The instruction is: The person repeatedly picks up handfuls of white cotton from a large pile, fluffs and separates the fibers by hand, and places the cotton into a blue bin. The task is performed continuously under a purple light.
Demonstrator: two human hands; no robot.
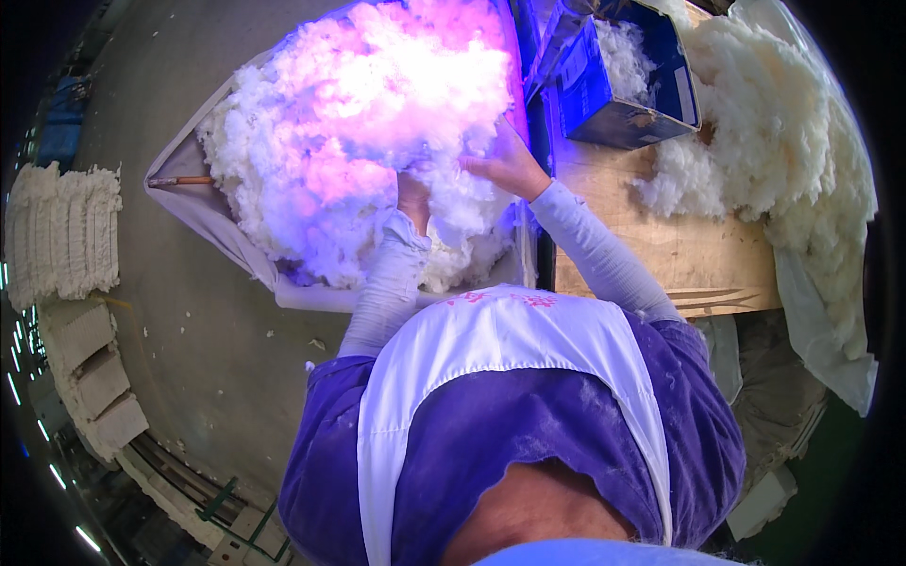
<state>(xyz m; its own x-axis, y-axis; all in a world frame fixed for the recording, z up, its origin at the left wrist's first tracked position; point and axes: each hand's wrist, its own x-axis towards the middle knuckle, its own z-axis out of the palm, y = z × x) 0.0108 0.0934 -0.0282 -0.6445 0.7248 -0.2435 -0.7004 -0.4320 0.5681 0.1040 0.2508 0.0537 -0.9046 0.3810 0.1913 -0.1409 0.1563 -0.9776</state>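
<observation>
A large heap of white cotton fluff (283, 179) fills a cloth-lined holder (231, 231), with bright pink and violet light falling on it. My left hand (413, 203) is sunk into the heap's near side; only its back and wrist show, and the fingers are hidden by fluff. To the right of it, my right hand (512, 168) is at the heap's right edge. Its thumb presses on a tuft of cotton fluff (458, 203) between the two hands, while the other fingers go partly out of sight behind the fluff.
Right of the holder, a blue open box (618, 85) with fluff inside stands on a wooden board (679, 255). More loose cotton (764, 123) is piled on plastic sheeting (826, 321) at the far right. Off-white stacked layers (64, 231) line the left side. A stick (184, 180) props the holder's left corner.
</observation>
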